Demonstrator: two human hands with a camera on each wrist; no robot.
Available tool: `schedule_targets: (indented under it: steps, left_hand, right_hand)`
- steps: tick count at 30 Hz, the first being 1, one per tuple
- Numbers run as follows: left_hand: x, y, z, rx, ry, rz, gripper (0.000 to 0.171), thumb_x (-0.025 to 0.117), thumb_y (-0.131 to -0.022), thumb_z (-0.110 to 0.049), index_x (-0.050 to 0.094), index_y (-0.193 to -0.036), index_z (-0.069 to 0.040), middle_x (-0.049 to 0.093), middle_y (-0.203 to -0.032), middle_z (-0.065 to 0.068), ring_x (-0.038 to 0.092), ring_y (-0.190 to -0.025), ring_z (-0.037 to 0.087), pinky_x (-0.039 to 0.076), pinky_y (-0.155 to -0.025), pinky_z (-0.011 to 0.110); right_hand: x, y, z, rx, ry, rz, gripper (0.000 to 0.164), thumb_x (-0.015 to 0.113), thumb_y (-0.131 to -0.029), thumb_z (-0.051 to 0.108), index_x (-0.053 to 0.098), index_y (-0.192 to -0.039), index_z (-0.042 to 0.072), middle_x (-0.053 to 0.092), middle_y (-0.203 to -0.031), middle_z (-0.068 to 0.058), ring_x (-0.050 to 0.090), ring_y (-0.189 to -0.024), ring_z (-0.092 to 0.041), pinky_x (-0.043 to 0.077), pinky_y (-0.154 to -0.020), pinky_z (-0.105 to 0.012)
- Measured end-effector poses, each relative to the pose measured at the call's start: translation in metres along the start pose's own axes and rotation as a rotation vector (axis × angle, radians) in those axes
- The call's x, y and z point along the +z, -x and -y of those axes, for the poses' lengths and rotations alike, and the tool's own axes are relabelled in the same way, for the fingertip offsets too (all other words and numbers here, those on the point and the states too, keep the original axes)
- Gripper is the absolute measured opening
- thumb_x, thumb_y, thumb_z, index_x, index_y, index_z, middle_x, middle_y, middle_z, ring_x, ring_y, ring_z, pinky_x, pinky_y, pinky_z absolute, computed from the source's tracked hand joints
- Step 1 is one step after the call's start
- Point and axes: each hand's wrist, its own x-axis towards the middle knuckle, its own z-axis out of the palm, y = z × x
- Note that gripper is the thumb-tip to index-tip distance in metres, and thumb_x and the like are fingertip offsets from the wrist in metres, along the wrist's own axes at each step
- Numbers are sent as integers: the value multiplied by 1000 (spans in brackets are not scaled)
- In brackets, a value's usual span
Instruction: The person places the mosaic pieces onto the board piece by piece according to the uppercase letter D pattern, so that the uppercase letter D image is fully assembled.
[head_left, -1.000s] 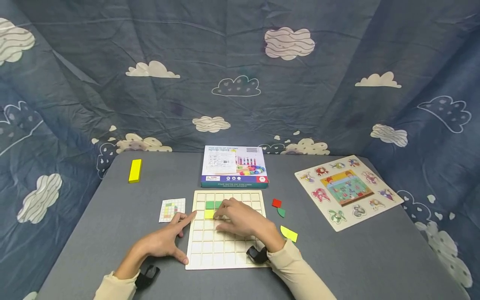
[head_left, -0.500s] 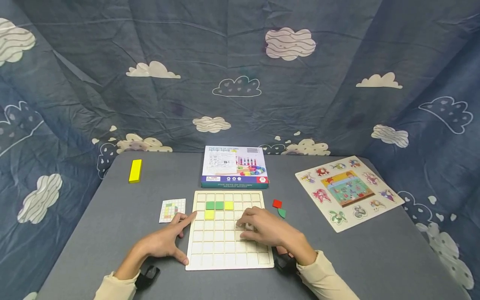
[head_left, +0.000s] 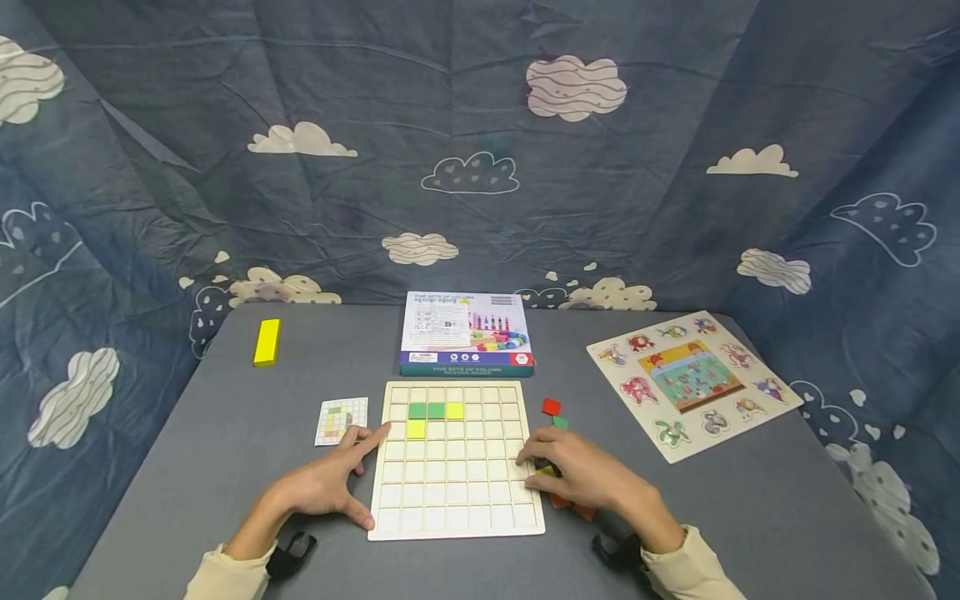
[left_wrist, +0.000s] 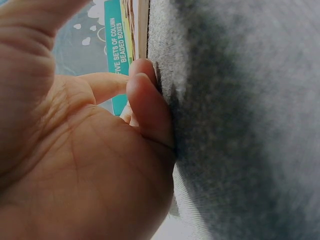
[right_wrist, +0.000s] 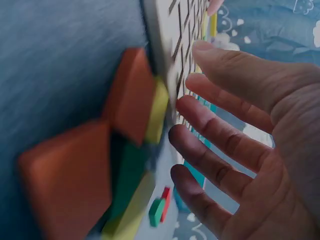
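A wooden grid board lies at the middle of the table. Two green squares and a yellow square sit side by side in its upper rows, with another yellow square below the leftmost green one. My left hand touches the board's left side, forefinger at the edge and thumb near the lower corner. Over the right edge is my right hand, its fingers parted and holding nothing. Beneath and beside it lie orange pieces and a yellow piece, partly hidden by the hand.
A small pattern card lies left of the board. Beyond the board is a boxed bead set. A red square and green piece lie to the right. Farther out are a picture puzzle and a yellow block.
My right hand has drawn away from the upper squares to the board's right edge, uncovering the yellow square beside the two green ones. My left hand has stayed at the board's left side.
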Motion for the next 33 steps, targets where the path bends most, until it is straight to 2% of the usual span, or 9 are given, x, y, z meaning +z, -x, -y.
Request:
schedule_targets:
  steps: [8,21,27,33]
  left_hand:
    - [-1,0,0,8,-1,0,130,96,-62,-21,13,-162,-9,27,-143,15,40,-98,22,41,-78,28]
    - [-1,1,-1,-3,10,-2,129,95,-62,-21,13,-162,-10,26,-145,16,41,-100,23,40,-81,29]
    - [0,2,-2,-7,7,-5,130,95,-62,-21,13,-162,-10,26,-146,15,40,-100,22,40,-81,30]
    - [-1,2,-1,-7,5,-3,129,95,-64,-20,12,-162,-10,25,-145,16,40,-99,22,40,-80,30]
  right_hand:
    - [-1,13,-10,33,2,-19,15,75,-91,27,69,-103,21,61,-104,8,57,-93,-9,50,-83,-33]
    - [0,16,-13,54,-8,4,18,76,-90,21,70,-107,19,64,-105,10,61,-98,-10,52,-86,-35]
    - [-1,15,-13,32,-34,0,16,77,-88,17,68,-101,18,60,-97,9,56,-85,-7,49,-78,-29]
    - [-6,15,-13,-39,-17,-26,16,76,-88,9,72,-101,16,65,-98,7,61,-87,-6,52,-77,-28]
